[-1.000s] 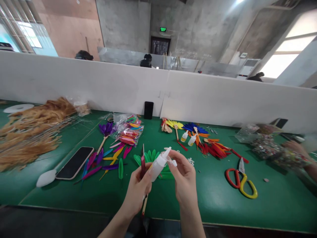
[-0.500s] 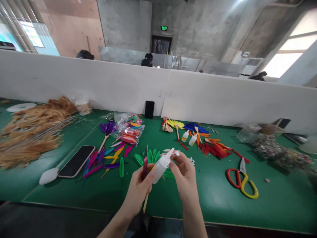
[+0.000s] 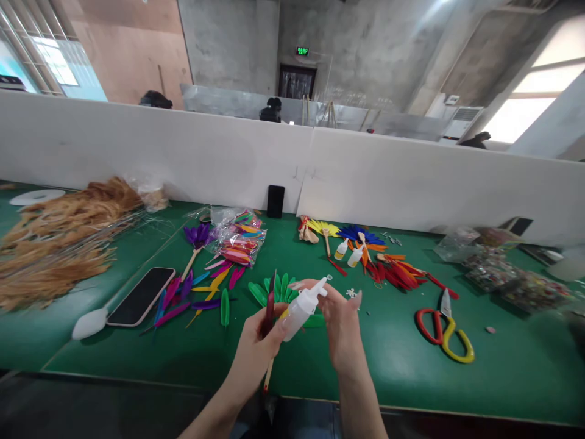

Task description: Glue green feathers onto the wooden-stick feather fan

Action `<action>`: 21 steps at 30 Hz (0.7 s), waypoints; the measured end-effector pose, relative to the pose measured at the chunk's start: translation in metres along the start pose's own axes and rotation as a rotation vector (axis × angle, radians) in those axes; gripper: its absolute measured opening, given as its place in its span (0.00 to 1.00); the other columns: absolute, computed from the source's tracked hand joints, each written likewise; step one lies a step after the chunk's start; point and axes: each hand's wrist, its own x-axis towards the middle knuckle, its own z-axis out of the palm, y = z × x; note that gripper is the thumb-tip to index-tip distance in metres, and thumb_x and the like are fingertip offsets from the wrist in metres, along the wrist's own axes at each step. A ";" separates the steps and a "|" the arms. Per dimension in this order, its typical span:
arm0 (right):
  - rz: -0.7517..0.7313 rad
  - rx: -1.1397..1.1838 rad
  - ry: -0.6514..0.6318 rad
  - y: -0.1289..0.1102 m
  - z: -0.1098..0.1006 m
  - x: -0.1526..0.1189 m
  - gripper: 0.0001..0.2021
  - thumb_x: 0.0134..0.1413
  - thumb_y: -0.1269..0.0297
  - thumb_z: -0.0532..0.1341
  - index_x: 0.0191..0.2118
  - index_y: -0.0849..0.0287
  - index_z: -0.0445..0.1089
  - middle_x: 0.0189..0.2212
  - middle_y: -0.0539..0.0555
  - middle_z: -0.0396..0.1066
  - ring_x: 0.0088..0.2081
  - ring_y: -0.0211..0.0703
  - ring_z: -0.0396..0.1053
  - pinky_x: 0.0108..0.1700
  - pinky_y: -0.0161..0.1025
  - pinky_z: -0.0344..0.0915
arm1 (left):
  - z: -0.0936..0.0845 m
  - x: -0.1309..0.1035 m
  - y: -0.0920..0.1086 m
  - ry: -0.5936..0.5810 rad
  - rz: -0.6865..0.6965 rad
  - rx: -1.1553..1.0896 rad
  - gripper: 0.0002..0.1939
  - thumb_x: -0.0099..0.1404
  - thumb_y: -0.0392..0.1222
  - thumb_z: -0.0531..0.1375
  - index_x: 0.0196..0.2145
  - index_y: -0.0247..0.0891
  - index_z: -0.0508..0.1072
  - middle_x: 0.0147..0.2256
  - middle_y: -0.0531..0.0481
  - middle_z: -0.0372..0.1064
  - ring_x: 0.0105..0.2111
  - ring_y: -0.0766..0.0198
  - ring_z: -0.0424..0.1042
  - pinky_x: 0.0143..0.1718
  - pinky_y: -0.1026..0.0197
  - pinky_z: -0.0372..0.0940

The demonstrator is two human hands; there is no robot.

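My left hand (image 3: pixel 259 335) is wrapped round a white glue bottle (image 3: pixel 299 311) with a pointed nozzle tilted up to the right. A dark red pointed tool (image 3: pixel 270 299) is also between its fingers. Close by the nozzle, my right hand (image 3: pixel 340 320) has its fingers spread, the fingertips partly behind the bottle; nothing shows in its grasp. Green feathers (image 3: pixel 259 293) fan out on the table behind both hands, with a wooden stick (image 3: pixel 268 376) showing below. Small white pieces (image 3: pixel 351 292) lie just beyond my right hand.
Scissors (image 3: pixel 445 332) lie to the right, a phone (image 3: pixel 142 297) and loose coloured feathers (image 3: pixel 172 313) to the left. Two more glue bottles (image 3: pixel 341 249) stand near yellow, blue and red feathers. A white partition (image 3: pixel 205 158) runs behind the green table (image 3: pixel 402 366).
The fingers of my right hand have opened and spread away from the nozzle. The bottle in my left hand has shifted slightly right.
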 end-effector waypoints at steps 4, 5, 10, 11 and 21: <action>-0.024 -0.039 -0.023 -0.005 0.005 0.000 0.27 0.55 0.41 0.48 0.30 0.59 0.72 0.34 0.57 0.74 0.37 0.47 0.71 0.36 0.39 0.67 | 0.001 -0.002 0.002 0.013 0.033 0.041 0.23 0.51 0.55 0.64 0.37 0.33 0.75 0.23 0.52 0.64 0.17 0.76 0.46 0.16 0.69 0.41; -0.006 -0.063 -0.035 -0.006 0.007 -0.001 0.22 0.56 0.45 0.52 0.31 0.59 0.72 0.35 0.57 0.74 0.38 0.47 0.71 0.36 0.38 0.66 | 0.002 -0.002 0.002 0.016 0.042 0.048 0.23 0.51 0.55 0.64 0.37 0.33 0.75 0.22 0.53 0.63 0.17 0.75 0.45 0.16 0.69 0.41; 0.070 -0.125 -0.085 -0.002 0.009 -0.006 0.16 0.55 0.50 0.57 0.38 0.58 0.71 0.36 0.56 0.73 0.40 0.46 0.69 0.40 0.39 0.65 | 0.001 -0.003 0.005 0.042 0.079 0.046 0.22 0.52 0.54 0.63 0.38 0.33 0.75 0.18 0.57 0.56 0.17 0.74 0.45 0.16 0.69 0.42; 0.059 -0.105 -0.090 0.000 0.008 -0.006 0.19 0.55 0.48 0.54 0.38 0.58 0.71 0.35 0.56 0.73 0.40 0.47 0.69 0.40 0.39 0.65 | 0.001 -0.003 0.006 0.045 0.080 0.056 0.22 0.52 0.54 0.62 0.38 0.33 0.75 0.18 0.57 0.56 0.17 0.74 0.44 0.16 0.69 0.42; 0.042 0.024 -0.068 0.003 0.014 -0.004 0.21 0.54 0.43 0.54 0.28 0.58 0.68 0.33 0.53 0.70 0.39 0.43 0.68 0.39 0.35 0.63 | 0.001 0.000 -0.001 0.102 0.254 0.318 0.17 0.53 0.49 0.61 0.34 0.31 0.74 0.22 0.54 0.62 0.20 0.71 0.53 0.21 0.68 0.52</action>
